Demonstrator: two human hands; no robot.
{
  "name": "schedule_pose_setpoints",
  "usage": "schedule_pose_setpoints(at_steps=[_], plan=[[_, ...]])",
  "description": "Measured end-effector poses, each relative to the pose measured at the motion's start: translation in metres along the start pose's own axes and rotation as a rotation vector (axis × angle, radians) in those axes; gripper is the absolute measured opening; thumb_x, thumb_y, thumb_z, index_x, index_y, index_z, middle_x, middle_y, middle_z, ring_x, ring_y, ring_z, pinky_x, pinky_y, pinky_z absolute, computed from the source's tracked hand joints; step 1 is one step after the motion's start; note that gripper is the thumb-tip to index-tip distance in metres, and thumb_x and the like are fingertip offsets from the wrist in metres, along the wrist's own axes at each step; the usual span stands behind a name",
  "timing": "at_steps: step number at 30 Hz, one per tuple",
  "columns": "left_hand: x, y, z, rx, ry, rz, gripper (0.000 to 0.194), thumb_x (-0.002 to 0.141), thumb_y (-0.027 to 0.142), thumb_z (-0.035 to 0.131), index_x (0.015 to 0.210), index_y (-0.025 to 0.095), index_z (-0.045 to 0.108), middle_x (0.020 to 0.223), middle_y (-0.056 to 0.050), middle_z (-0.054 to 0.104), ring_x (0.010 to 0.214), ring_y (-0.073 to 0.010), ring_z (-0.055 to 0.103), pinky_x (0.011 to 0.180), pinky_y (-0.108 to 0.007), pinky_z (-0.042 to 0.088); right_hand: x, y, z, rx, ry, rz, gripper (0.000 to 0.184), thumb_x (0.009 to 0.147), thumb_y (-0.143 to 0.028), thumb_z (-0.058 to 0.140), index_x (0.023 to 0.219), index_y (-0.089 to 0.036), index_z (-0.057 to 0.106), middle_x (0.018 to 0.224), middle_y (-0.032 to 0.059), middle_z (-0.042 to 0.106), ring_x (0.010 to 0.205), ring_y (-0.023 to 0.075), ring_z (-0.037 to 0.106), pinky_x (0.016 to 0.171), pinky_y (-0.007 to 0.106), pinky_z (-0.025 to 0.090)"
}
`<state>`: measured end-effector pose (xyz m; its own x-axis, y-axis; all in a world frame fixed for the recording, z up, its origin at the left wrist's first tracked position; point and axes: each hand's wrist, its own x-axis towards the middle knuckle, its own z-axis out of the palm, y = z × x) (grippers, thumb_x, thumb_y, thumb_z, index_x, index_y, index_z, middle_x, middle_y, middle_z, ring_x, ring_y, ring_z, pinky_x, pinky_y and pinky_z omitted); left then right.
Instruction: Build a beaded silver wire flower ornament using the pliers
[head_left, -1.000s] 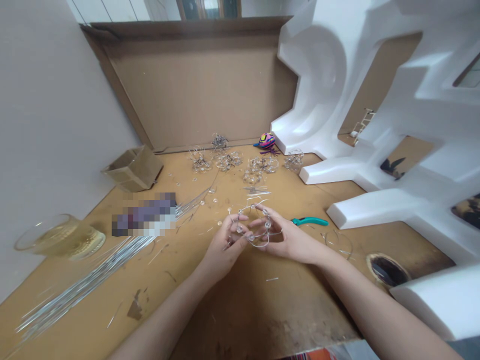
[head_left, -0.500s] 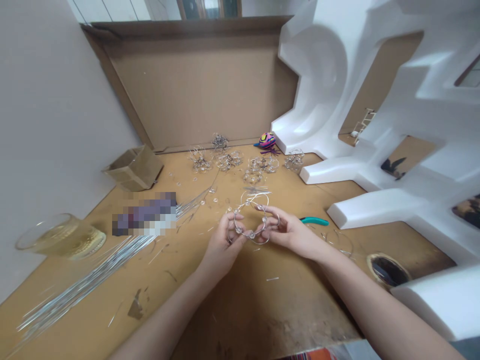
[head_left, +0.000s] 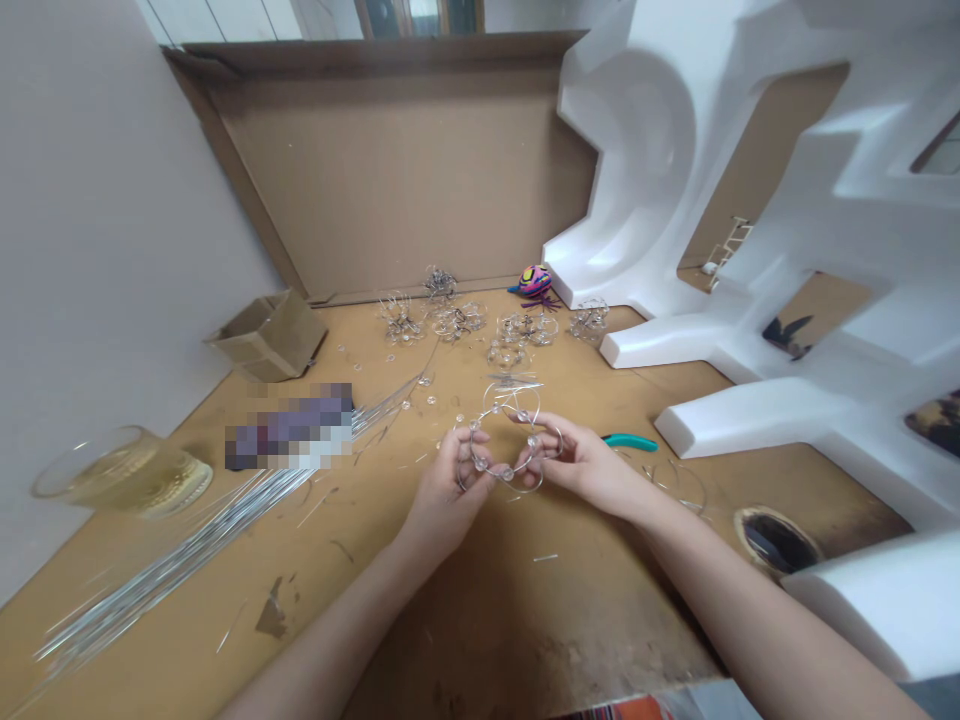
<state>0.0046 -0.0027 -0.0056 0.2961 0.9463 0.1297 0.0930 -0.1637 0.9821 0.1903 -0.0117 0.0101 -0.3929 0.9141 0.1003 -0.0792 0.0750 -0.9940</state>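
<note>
Between my two hands is a looped wire ring with clear beads (head_left: 507, 473), held above the table. My left hand (head_left: 452, 483) pinches its left side, thumb toward the lower rim. On the opposite side, the fingers of my right hand (head_left: 574, 458) are closed on the ring. Thin wire loops stick out around it, and some fingertips are hidden behind the wire. Just right of my right hand lies a tool with a teal handle (head_left: 631, 441). Beyond the ring, short wire pieces (head_left: 514, 382) lie on the table.
Several beaded wire shapes (head_left: 506, 352) sit farther back, near a colourful ball-like object (head_left: 534, 281). A bundle of straight wires (head_left: 225, 535), a glass (head_left: 124, 470) and a small cardboard box (head_left: 270, 335) are at left. White moulded foam (head_left: 697, 425) borders the right side.
The beaded wire ring has tilted and shifted very slightly to the right in my fingers. Both hands keep hold of it, and everything else is as before.
</note>
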Motion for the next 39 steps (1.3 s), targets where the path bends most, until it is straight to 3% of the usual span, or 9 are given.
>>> schedule_pose_setpoints(at_steps=[27,39], plan=[[0.0004,-0.0046,-0.0011,0.085,-0.014,0.016,0.027,0.079,0.027,0.058,0.1,0.023,0.041,0.075,0.006,0.05,0.052,-0.0046,0.04,0.051,-0.018,0.032,-0.0006,-0.0002,0.0019,-0.024,0.019,-0.01,0.045,0.077,-0.018,0.055,0.119,-0.017,0.041,0.083,0.0012,0.059,0.068,0.0102,0.057,0.071,0.03,0.045],[0.0003,-0.0055,-0.001,0.106,-0.015,0.03,0.027,0.078,0.028,0.058,0.1,0.023,0.042,0.077,0.005,0.051,0.056,-0.0057,0.045,0.053,-0.019,0.034,0.0,-0.0004,0.0016,-0.025,0.014,-0.005,0.046,0.076,-0.018,0.056,0.12,-0.018,0.041,0.083,0.0007,0.06,0.067,0.0098,0.057,0.07,0.029,0.045]])
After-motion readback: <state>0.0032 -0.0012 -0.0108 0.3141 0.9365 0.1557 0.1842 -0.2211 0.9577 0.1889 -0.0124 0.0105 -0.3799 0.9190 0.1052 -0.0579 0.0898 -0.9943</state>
